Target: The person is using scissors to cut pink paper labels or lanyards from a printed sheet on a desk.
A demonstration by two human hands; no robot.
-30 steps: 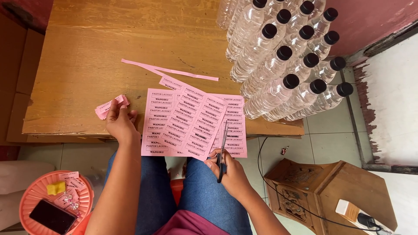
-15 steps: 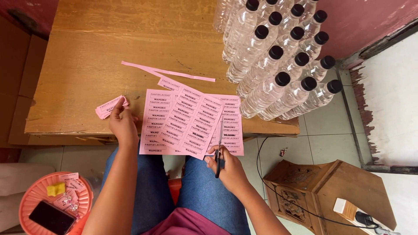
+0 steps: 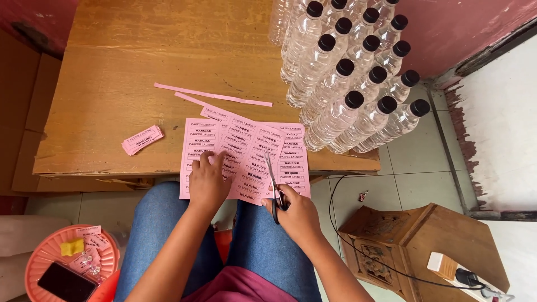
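left hand (image 3: 208, 178) having left the cut stack (image 3: 142, 139), now lying flat, fingers spread, pinning the label sheets (image 3: 246, 159) at the table (image 3: 112, 84) edge | right hand (image 3: 293, 210) clenched on scissors (image 3: 273, 187), blades parting over the sheets, tilted differently than before | reads as: next cut being set up | bottles (image 3: 347, 84) just beside.

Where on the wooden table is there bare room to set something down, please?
The widest bare patch of the wooden table lies left of the clear bottles and beyond the thin pink strips. Another lies left of the small label stack. The near edge is crowded: pink label sheets, left hand, right hand with scissors.
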